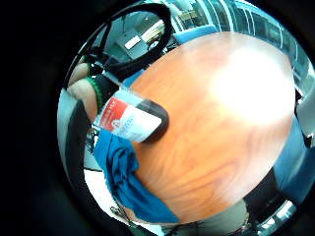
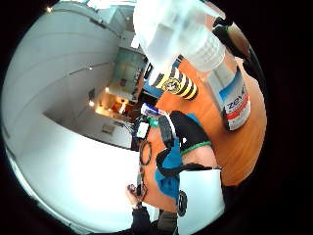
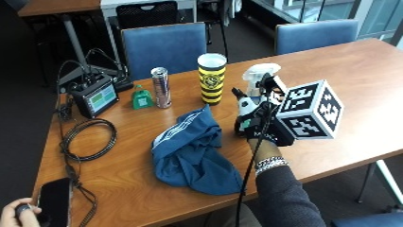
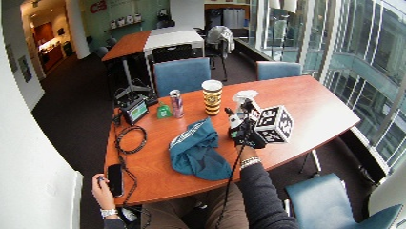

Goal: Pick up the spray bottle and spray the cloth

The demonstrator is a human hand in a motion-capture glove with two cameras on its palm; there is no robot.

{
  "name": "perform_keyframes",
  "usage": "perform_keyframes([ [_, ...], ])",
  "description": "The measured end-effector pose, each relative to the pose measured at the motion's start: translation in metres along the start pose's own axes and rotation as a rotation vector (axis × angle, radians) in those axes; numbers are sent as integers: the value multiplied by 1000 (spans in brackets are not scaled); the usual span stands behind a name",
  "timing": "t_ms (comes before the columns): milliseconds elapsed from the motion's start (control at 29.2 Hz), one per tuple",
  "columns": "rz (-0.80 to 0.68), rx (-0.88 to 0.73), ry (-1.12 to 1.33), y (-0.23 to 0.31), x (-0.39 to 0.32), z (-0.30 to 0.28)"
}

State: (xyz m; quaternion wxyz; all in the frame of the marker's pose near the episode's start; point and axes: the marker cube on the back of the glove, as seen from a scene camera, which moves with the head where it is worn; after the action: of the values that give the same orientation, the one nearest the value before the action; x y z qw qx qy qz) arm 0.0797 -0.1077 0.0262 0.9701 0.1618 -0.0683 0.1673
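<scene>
Bare tabletop (image 3: 353,71) lies beyond the hand (image 3: 255,124) gripping the spray bottle (image 3: 257,81) beside the cloth (image 3: 192,151).

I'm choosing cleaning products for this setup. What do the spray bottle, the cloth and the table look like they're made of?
Spray bottle: translucent whitish plastic with a printed label, by its cloudy look. Cloth: soft blue fabric, likely knit, since it lies crumpled in folds. Table: wood or wood-look laminate, smooth and glossy, showing grain and window glare.
</scene>
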Motion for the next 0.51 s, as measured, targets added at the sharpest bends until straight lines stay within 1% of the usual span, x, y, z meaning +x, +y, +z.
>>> perform_keyframes([
  [205,44,-27,-105,-12,2,11],
  [342,65,23,-159,-22,10,16],
  [514,49,111,-165,-27,14,16],
])
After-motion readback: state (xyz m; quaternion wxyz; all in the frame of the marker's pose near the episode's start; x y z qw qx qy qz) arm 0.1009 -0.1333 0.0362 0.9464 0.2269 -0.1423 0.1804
